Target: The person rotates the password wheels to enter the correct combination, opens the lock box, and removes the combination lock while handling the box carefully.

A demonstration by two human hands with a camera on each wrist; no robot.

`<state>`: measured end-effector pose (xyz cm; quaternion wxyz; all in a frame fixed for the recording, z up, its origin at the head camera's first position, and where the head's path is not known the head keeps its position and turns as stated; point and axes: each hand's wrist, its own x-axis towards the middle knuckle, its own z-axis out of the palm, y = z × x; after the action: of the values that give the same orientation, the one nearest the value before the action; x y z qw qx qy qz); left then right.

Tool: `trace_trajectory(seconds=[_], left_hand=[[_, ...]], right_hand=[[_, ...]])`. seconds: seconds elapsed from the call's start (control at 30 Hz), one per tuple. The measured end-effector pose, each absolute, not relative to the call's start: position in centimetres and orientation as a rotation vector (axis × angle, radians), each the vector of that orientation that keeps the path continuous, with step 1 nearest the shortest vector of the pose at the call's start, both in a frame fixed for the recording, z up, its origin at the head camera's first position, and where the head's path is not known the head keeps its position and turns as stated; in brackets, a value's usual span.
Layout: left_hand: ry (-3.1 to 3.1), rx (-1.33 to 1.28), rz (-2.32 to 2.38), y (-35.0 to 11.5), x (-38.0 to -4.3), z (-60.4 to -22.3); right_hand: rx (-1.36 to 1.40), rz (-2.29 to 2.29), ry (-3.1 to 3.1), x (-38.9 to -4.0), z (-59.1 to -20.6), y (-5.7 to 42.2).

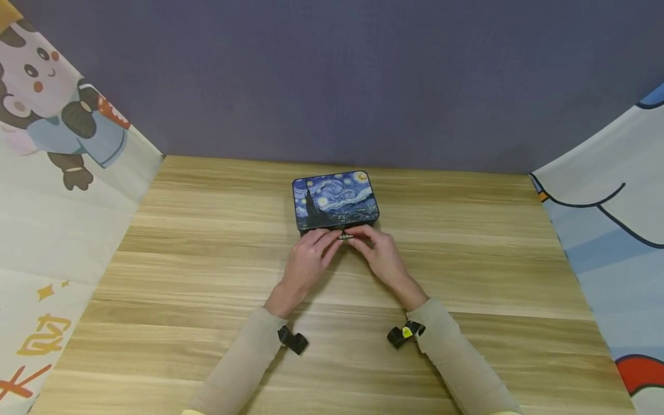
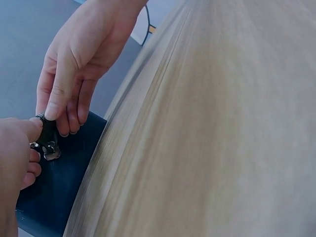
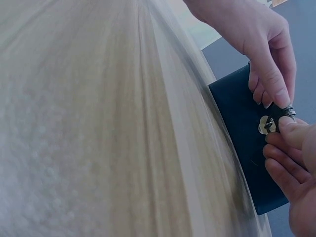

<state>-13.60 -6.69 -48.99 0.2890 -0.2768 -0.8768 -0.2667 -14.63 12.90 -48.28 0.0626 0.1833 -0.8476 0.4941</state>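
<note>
A rectangular tin box (image 1: 336, 199) with a swirling blue night-sky picture on its lid lies closed on the wooden table. At its near side, both hands meet over a small dark padlock (image 3: 281, 112) with ridged metal rings at one end. My left hand (image 1: 306, 258) pinches it from the left between thumb and fingertips. From the right, my right hand (image 1: 383, 256) pinches it too, fingertips close to the left ones. A shiny metal clasp (image 2: 51, 150) shows on the box's dark front, right beside the padlock. Fingers cover part of the padlock.
The wood-grain table (image 1: 207, 276) extends around the box on all sides. A dark blue-grey wall panel (image 1: 332, 80) rises behind it. Cartoon-printed sheets hang at the left (image 1: 67, 230) and right (image 1: 612, 230). Black wrist cameras sit at both cuffs.
</note>
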Motion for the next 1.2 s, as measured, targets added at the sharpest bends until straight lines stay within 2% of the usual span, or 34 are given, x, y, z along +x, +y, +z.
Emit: trace_trajectory(seconds=[1.2], left_hand=[[-2.342,-0.741,-0.748,-6.73,-13.72,-49.26]], right_hand=[[0.57,1.49,-2.54,-14.73,-48.6,12.88]])
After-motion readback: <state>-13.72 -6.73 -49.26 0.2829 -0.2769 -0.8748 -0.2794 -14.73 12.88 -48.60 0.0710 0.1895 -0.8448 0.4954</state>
